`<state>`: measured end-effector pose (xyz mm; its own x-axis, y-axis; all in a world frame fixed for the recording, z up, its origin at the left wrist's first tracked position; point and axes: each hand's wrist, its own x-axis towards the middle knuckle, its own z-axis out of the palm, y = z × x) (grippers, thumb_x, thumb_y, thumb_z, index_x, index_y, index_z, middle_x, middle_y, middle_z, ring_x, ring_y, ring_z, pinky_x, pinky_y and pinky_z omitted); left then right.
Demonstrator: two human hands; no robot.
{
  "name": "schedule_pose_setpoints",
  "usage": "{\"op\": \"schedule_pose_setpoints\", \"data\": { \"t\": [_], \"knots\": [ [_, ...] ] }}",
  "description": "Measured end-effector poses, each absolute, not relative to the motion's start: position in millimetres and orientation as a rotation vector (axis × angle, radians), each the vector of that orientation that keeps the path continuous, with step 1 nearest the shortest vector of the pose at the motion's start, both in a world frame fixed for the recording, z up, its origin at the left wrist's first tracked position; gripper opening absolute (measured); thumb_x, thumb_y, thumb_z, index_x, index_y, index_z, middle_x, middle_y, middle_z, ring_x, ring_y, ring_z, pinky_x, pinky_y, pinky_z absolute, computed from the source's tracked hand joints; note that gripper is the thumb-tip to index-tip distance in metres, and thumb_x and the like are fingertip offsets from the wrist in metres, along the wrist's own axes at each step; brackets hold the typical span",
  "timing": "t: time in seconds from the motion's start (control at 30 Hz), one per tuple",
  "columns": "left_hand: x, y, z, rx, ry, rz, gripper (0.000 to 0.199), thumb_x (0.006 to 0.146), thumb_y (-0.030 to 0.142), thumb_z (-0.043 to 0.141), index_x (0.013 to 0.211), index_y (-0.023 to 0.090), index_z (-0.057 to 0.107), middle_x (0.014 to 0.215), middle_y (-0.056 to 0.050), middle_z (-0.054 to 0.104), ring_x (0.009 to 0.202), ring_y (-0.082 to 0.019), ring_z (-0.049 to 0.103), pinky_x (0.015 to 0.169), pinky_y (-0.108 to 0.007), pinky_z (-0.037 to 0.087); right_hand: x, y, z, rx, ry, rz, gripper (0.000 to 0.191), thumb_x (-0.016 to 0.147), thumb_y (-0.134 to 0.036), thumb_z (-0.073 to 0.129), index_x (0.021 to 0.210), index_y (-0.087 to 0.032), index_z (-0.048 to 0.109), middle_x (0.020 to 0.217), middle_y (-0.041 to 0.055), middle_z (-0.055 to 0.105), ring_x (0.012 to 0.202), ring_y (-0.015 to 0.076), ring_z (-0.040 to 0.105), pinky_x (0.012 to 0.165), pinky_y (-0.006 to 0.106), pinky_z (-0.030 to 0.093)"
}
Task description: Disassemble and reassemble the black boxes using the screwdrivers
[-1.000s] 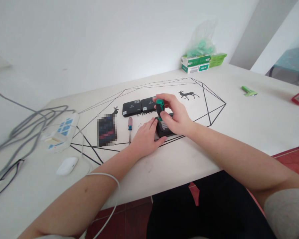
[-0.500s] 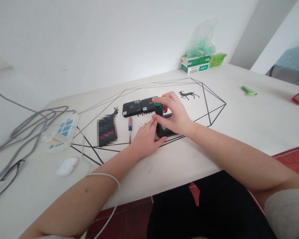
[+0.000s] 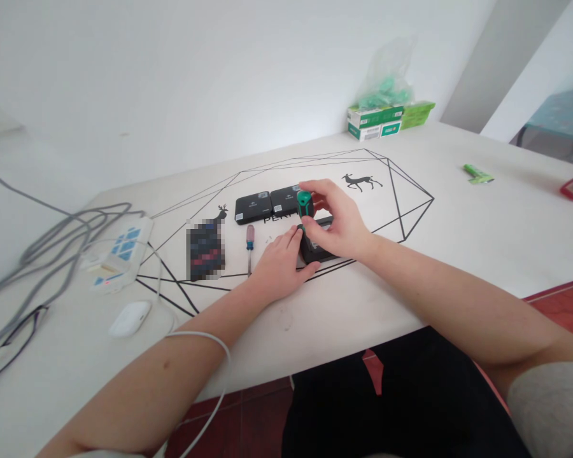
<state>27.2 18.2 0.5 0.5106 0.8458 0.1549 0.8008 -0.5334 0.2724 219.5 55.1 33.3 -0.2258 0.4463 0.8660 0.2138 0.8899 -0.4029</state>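
Note:
Upright in my right hand (image 3: 339, 219) is a screwdriver with a green and black handle (image 3: 305, 203); thumb and fingers pinch the handle. Its shaft and tip are hidden. Below it a flat black rectangular device (image 3: 319, 253) lies on the table, partly covered by the right hand. My left hand (image 3: 279, 267) rests beside it, with fingertips at its far left corner and thumb along its near edge, steadying it. Left of that hand lies a second screwdriver (image 3: 250, 238) with a pinkish and blue handle. Several tiny pieces (image 3: 268, 241) lie between it and my left fingers.
Two flat black devices (image 3: 253, 207) sit side by side behind my hands. A blurred dark item (image 3: 205, 251), a white power strip (image 3: 124, 251), grey cables and a white earphone case (image 3: 130, 318) are at left. Green-white boxes (image 3: 375, 117) and a green packet (image 3: 477, 173) are at right.
The screwdriver handle has turned and tilted slightly, so its green end now faces me. My right fingers have shifted on it. My left hand and the device have stayed put.

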Motion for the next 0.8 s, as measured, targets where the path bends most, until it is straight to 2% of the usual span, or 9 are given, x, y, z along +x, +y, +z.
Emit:
{"op": "schedule_pose_setpoints", "data": {
  "t": [0.27, 0.47, 0.67, 0.8],
  "knots": [
    [26.7, 19.1, -0.7, 2.567, 1.422, 0.407, 0.073, 0.099, 0.056, 0.058, 0.156, 0.014, 0.044, 0.160, -0.022, 0.052, 0.149, -0.040, 0.048, 0.122, -0.059, 0.040, 221.2, 56.0, 33.3, -0.541, -1.796, 0.234, 0.045, 0.090, -0.024, 0.059, 0.135, -0.025, 0.055, 0.124, 0.0105, 0.068, 0.094, 0.0215, 0.068, 0.078, 0.042, 0.067],
    [27.4, 18.9, -0.3, 2.560, 1.433, 0.408, 0.077, 0.098, 0.057, 0.059, 0.159, 0.013, 0.041, 0.162, -0.022, 0.051, 0.150, -0.040, 0.047, 0.124, -0.058, 0.038, 221.9, 57.6, 32.7, -0.516, -1.754, 0.232, 0.042, 0.093, -0.025, 0.059, 0.135, -0.026, 0.055, 0.122, 0.0093, 0.066, 0.090, 0.0196, 0.068, 0.076, 0.040, 0.066],
    [27.7, 19.5, -1.4, 2.565, 1.429, 0.421, 0.079, 0.098, 0.056, 0.060, 0.160, 0.012, 0.040, 0.166, -0.022, 0.046, 0.151, -0.040, 0.046, 0.125, -0.058, 0.038, 223.4, 59.1, 31.6, -0.535, -1.755, 0.227, 0.042, 0.096, -0.032, 0.060, 0.137, -0.027, 0.053, 0.124, 0.0096, 0.065, 0.096, 0.0218, 0.069, 0.083, 0.043, 0.065],
    [26.7, 19.6, -2.2, 2.570, 1.426, 0.421, 0.076, 0.098, 0.056, 0.059, 0.158, 0.014, 0.042, 0.164, -0.021, 0.049, 0.151, -0.040, 0.047, 0.124, -0.058, 0.038, 222.3, 58.0, 31.5, -0.544, -1.770, 0.232, 0.044, 0.093, -0.028, 0.059, 0.136, -0.026, 0.054, 0.124, 0.0101, 0.066, 0.095, 0.0217, 0.069, 0.080, 0.042, 0.066]
  ]
}}
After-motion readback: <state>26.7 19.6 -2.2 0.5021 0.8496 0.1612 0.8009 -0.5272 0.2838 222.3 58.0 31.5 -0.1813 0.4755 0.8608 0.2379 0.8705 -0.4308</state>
